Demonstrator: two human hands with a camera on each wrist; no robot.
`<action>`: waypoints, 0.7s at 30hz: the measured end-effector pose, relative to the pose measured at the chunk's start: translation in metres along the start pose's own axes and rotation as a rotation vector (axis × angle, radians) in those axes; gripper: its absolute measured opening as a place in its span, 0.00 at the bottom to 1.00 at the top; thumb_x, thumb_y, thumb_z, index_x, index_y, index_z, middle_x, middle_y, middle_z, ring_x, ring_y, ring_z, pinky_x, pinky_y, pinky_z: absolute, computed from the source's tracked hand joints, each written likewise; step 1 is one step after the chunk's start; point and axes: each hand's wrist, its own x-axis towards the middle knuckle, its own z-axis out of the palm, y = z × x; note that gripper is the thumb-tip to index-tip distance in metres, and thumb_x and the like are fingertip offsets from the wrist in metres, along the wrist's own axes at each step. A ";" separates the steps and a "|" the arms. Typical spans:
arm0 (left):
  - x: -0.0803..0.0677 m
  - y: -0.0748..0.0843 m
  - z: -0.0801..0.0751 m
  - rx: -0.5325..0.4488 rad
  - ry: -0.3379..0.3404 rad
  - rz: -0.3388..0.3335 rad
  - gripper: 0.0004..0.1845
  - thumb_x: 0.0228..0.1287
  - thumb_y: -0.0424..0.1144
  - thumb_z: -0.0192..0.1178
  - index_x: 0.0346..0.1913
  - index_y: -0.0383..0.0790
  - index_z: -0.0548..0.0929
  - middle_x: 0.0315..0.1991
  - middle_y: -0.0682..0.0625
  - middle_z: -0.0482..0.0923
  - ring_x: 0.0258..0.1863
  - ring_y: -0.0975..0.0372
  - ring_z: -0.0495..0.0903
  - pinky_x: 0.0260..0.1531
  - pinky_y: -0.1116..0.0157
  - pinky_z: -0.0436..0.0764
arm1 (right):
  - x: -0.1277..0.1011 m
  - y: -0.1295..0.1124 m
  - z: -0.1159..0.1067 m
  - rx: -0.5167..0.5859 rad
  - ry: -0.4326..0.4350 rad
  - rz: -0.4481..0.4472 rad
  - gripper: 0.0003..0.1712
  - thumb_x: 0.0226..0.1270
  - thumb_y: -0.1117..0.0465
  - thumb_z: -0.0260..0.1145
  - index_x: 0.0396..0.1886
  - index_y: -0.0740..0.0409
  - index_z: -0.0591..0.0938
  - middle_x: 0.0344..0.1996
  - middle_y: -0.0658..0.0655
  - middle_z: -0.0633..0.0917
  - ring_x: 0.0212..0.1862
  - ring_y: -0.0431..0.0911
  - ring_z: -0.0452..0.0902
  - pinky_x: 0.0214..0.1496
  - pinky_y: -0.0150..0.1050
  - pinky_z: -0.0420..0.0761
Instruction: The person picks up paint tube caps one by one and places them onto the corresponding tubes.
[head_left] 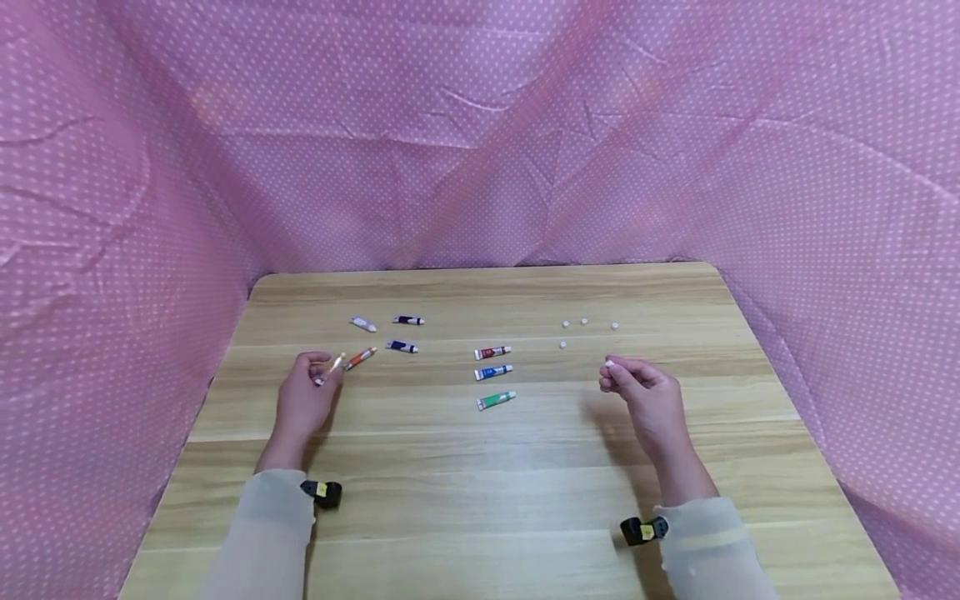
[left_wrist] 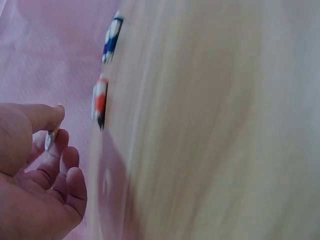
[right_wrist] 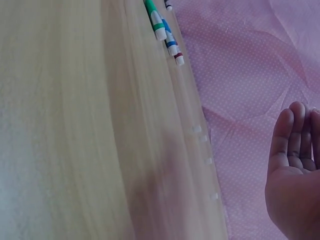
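Head view shows the left hand [head_left: 303,398] pinching one small pale tube [head_left: 331,368] just above the counter [head_left: 480,500]; the right hand [head_left: 643,398] pinches one white cap [head_left: 610,364] at its fingertips; seven more paint tubes [head_left: 492,352] lie on the wood; four loose caps [head_left: 584,322] sit beyond the right hand.

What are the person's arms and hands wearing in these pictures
Both forearms are covered by loose, pale beige sleeves that look slightly sheer and end at the wrists. A small black device with a yellow mark sits at each wrist, one by the left hand and one by the right hand. The hands are bare: no gloves visible.
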 end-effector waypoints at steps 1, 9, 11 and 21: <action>-0.003 0.004 0.003 -0.003 0.007 0.009 0.26 0.83 0.47 0.58 0.74 0.39 0.71 0.67 0.35 0.80 0.62 0.43 0.80 0.63 0.46 0.80 | -0.001 -0.001 0.001 -0.002 -0.003 0.000 0.09 0.76 0.72 0.69 0.42 0.57 0.93 0.34 0.49 0.95 0.36 0.39 0.93 0.48 0.34 0.91; -0.021 0.033 0.020 -0.005 0.062 0.129 0.18 0.83 0.43 0.59 0.66 0.38 0.77 0.56 0.38 0.80 0.53 0.47 0.79 0.55 0.52 0.77 | -0.005 -0.007 0.015 -0.026 -0.027 0.021 0.11 0.77 0.71 0.69 0.40 0.52 0.92 0.33 0.48 0.94 0.36 0.38 0.91 0.49 0.33 0.91; -0.024 0.039 0.023 -0.026 0.066 0.156 0.17 0.84 0.44 0.58 0.66 0.40 0.77 0.54 0.39 0.79 0.49 0.49 0.77 0.50 0.55 0.76 | -0.006 -0.007 0.019 -0.044 -0.031 0.028 0.10 0.77 0.71 0.69 0.40 0.53 0.91 0.33 0.48 0.94 0.36 0.38 0.91 0.49 0.34 0.91; -0.050 0.072 0.052 -0.093 -0.021 0.129 0.17 0.83 0.48 0.60 0.66 0.46 0.78 0.49 0.45 0.80 0.43 0.55 0.77 0.42 0.63 0.78 | -0.007 -0.003 0.038 -0.226 -0.037 0.063 0.02 0.75 0.67 0.72 0.43 0.59 0.90 0.32 0.45 0.93 0.36 0.38 0.90 0.52 0.33 0.90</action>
